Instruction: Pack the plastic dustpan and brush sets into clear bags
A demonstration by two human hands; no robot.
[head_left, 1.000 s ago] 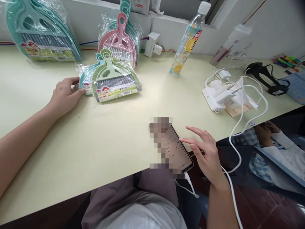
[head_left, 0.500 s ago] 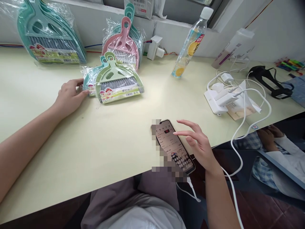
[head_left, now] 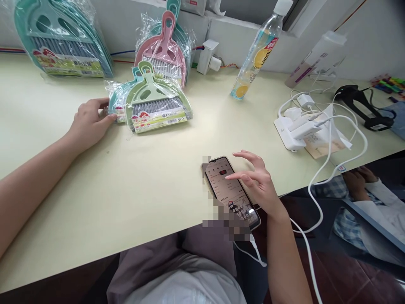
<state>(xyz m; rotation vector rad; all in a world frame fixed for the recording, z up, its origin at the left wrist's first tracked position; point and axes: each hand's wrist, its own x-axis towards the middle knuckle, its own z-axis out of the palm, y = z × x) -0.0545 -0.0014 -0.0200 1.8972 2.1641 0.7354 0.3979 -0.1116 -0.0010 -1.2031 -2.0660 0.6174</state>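
A smartphone [head_left: 228,185] with a lit screen lies tilted at the table's near edge, its lower part reaching past the edge and partly blurred out. My right hand [head_left: 260,181] hovers over its right side, fingers apart, the index fingertip over the screen. Farther off on the left, my left hand [head_left: 90,122] has its thumb and fingers around the left edge of a wrapped blue dustpan-and-brush set [head_left: 114,103]. In front of that one stands a wrapped green dustpan-and-brush set [head_left: 158,99], covering most of it.
Behind stand a pink dustpan set [head_left: 161,46] and a stack of teal dustpan sets [head_left: 66,40]. A drink bottle [head_left: 256,55], a power strip [head_left: 289,135] with cables and a black device [head_left: 363,105] are to the right. Another person's hands [head_left: 359,181] show at lower right.
My right index finger has moved left and slightly down over the phone screen. My left hand stays at the blue set. The view has shifted a little.
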